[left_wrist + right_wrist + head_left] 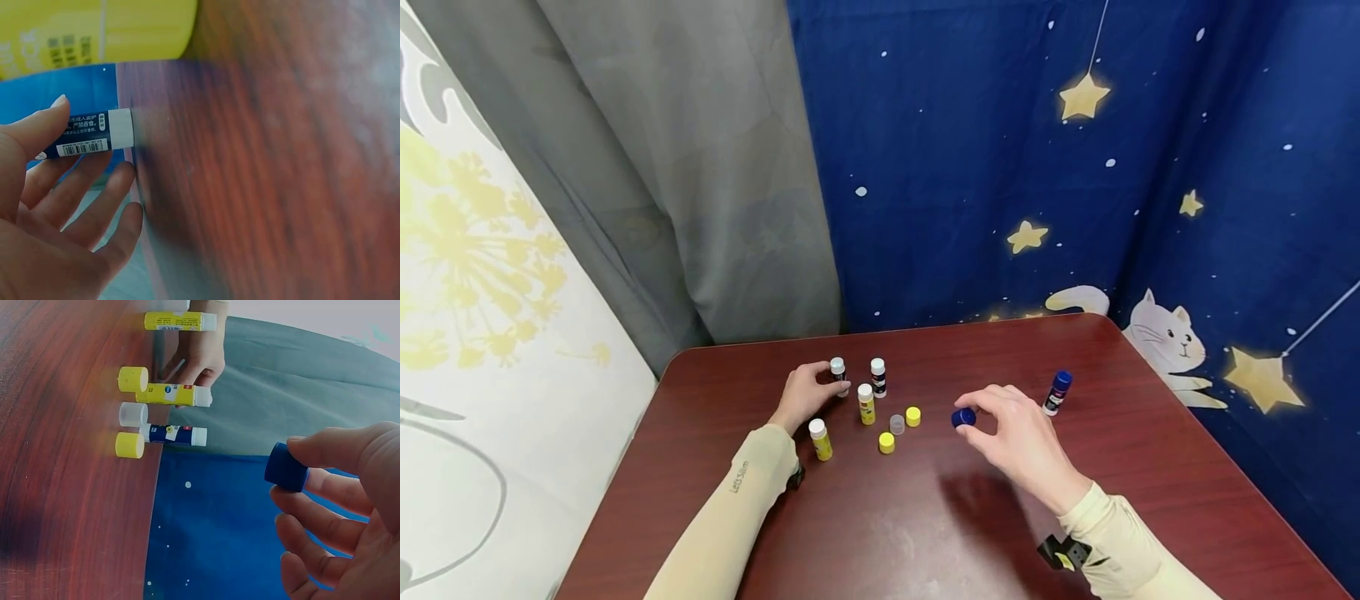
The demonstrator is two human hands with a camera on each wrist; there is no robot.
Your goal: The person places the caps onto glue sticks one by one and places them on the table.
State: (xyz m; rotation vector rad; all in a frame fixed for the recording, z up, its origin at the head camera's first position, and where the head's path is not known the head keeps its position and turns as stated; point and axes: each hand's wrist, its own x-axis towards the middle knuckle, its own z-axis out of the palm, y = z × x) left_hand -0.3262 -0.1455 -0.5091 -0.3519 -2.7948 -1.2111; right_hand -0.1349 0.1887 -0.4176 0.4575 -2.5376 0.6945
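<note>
My left hand pinches a dark blue glue stick between thumb and fingers at the far left of the table. In the left wrist view, its white end points right and a barcode shows on the label. My right hand holds a blue cap by thumb and fingertips, raised over the table. The right wrist view shows this cap side-on, with the other fingers loosely bent below it. Another uncapped dark blue glue stick stands upright just right of my left hand.
Two uncapped yellow glue sticks stand near the left hand. Between the hands sit a yellow cap, a second yellow cap and a clear cap. A blue-capped glue stick stands beyond the right hand. Curtains hang behind the table.
</note>
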